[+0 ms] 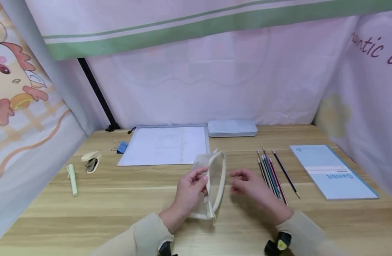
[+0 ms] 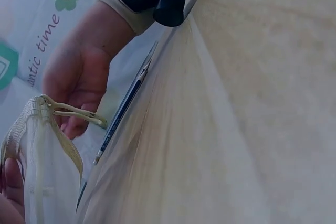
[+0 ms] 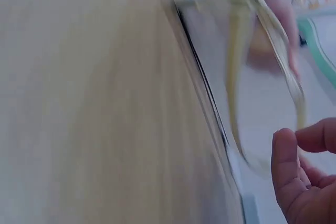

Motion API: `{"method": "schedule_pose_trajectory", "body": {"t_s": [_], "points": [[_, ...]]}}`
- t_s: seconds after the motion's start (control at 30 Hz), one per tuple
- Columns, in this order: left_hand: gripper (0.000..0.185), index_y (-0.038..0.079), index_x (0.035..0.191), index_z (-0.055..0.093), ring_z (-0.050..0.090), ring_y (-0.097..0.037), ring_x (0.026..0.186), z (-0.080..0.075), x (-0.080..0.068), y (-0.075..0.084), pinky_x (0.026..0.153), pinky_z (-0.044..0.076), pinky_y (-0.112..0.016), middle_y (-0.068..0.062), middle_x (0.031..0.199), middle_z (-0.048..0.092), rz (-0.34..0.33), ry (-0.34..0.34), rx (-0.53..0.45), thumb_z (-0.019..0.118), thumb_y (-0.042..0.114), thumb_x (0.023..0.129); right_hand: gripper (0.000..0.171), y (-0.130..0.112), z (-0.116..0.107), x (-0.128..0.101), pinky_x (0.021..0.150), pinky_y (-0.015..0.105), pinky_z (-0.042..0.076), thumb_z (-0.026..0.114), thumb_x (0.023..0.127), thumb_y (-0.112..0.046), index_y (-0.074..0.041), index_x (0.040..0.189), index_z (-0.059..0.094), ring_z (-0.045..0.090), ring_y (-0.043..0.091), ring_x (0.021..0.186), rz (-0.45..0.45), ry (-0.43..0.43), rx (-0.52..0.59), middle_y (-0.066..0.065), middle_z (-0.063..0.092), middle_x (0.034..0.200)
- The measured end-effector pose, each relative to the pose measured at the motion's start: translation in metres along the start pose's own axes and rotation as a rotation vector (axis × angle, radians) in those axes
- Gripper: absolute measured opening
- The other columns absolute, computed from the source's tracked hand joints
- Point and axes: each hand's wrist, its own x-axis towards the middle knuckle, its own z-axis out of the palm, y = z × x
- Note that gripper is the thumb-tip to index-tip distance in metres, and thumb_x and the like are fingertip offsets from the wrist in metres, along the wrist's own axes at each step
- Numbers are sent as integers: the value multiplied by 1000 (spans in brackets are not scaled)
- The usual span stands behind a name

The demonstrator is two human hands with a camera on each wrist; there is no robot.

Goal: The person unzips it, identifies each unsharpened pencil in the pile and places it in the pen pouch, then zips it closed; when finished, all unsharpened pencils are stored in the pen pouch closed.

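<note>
Partly blurred right hand (image 1: 251, 190), mesh pouch (image 1: 211, 185) gripped

A home study nook is showing here: printed curtains (image 1: 196, 71) are enclosing a wooden counter (image 1: 119, 199) that is carrying pencils (image 1: 272, 174), a notebook (image 1: 333, 170) and a stapler (image 1: 91, 160).

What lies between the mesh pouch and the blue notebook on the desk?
In the head view, a row of pencils lies between the mesh pouch and the blue notebook; the right hand hovers there too.
</note>
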Motion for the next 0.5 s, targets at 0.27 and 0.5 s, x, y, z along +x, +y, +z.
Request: {"method": "schedule_pose_trajectory", "body": {"t_s": [0.27, 0.5], "points": [[31, -8, 118, 56, 52, -7, 58, -3, 0, 3, 53, 49, -16, -5, 79, 55, 5, 6, -6, 55, -2, 88, 36, 20, -79, -1, 62, 27, 50, 60, 87, -12, 7, 116, 51, 54, 16, 74, -52, 73, -400, 11, 57, 91], [30, -8, 117, 57, 52, -7, 58, -4, 0, 2, 53, 49, -16, -6, 79, 56, 9, 10, -15, 55, -3, 87, 42, 31, -101, 4, 64, 28, 47, 65, 83, -13, 10, 115, 51, 54, 19, 78, -13, 47, -587, 10, 55, 89]]}}
